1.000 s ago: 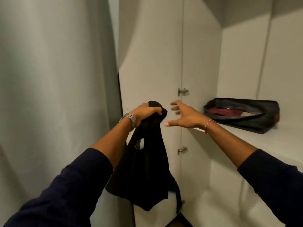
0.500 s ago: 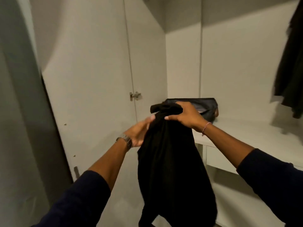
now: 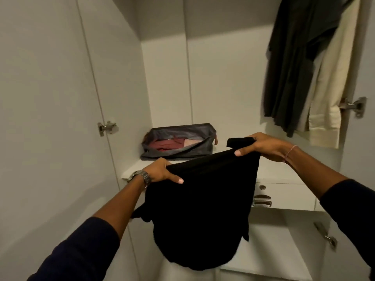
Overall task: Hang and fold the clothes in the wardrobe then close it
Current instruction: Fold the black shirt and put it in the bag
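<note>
Before the white shelf point(image 3: 274, 171), both hands' fingers point(image 3: 242, 152) pinch a limp black knit garment point(image 3: 200, 209).

black garment point(image 3: 200, 209) hanging, held spread.

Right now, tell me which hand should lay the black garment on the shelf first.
Right, probably. The right hand holds its end of the black garment above the bare shelf beside the fabric organizer. The left hand, gripping the other end, is lower, at the shelf's front edge.

Hanging clothes point(image 3: 300, 63) cut off at top edge; black garment point(image 3: 203, 209) hides drawer front's left part.
</note>
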